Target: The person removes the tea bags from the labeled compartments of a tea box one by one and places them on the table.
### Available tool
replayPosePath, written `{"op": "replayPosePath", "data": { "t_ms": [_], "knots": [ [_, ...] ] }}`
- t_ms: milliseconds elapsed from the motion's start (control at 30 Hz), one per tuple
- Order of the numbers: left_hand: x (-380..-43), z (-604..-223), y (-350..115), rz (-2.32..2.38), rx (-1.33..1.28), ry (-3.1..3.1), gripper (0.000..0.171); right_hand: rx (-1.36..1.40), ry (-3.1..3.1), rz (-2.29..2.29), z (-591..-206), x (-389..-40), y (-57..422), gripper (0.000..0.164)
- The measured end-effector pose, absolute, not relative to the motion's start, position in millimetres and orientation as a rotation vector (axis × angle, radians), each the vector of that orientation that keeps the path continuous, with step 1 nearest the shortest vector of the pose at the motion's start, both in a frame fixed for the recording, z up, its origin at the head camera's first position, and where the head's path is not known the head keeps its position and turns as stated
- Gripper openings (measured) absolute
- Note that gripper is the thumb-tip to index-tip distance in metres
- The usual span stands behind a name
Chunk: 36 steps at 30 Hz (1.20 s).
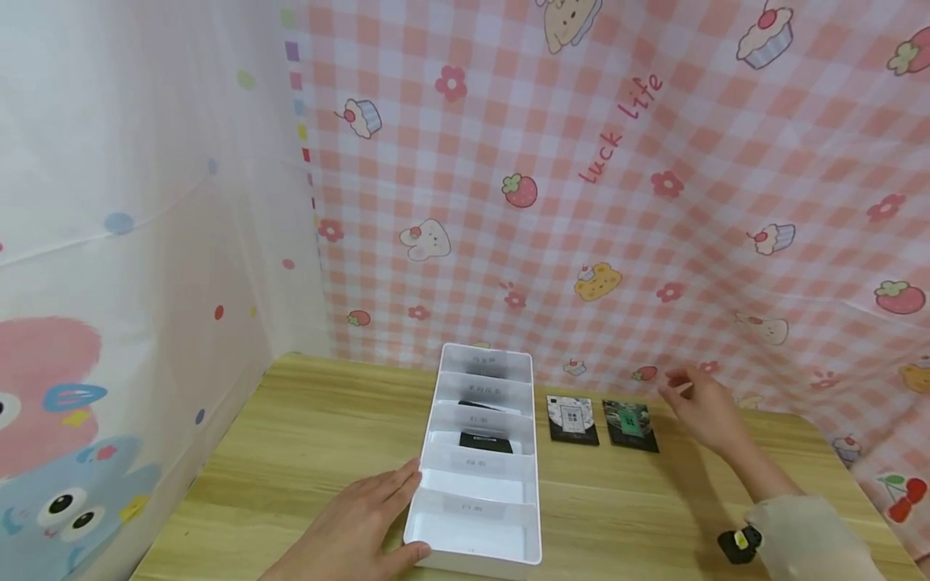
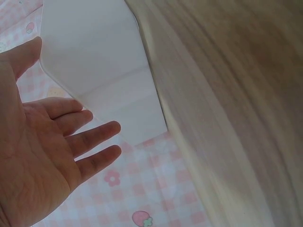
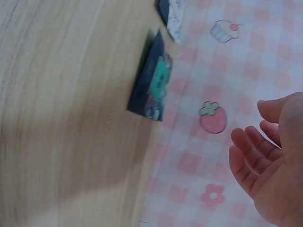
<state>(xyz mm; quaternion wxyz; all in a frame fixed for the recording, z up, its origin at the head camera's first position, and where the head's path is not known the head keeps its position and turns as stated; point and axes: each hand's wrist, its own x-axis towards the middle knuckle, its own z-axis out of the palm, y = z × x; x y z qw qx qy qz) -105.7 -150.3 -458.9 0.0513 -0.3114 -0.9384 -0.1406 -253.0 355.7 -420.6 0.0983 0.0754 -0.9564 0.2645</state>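
Observation:
A long white divided box [image 1: 540,516] with labelled compartments stands on the wooden table. My left hand [image 1: 356,520] rests at its near left side, thumb at the front corner and fingers spread along the wall. Dark packets [image 1: 485,441] lie inside two of the middle compartments. To the right of the box are a black-and-white sachet [image 1: 572,420] and a black sachet with a green label [image 1: 630,425], side by side. My right hand [image 1: 701,407] hovers just right of the green-labelled sachet, its fingers loosely bent and holding nothing.
Wood-grain table [image 1: 312,436] runs back to a pink checked curtain [image 1: 465,266] hanging close behind the box. On the left hangs a white printed curtain [image 1: 145,202]. A small black object with a yellow mark [image 1: 737,547] is by my right sleeve.

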Motion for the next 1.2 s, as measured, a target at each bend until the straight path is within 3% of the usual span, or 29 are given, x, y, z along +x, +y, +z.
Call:
{"op": "replayPosePath", "data": {
  "t_ms": [333, 633, 1200],
  "knots": [
    [-106.0, -457.9, -150.3, -0.430, -0.956, -2.863, 0.087, 0.320, -2.757, 0.814, -403.7, -236.2, 344.1, 0.040],
    [-105.3, -457.2, -149.4, -0.427, -0.962, -2.846, 0.085, 0.483, -2.612, 0.799, -398.7, -222.1, 321.1, 0.027],
    [-106.2, -458.1, -150.5, -0.439, -0.949, -2.870, 0.087, 0.625, -2.606, 0.798, -394.5, -203.0, 278.2, 0.052]
  ]
}}
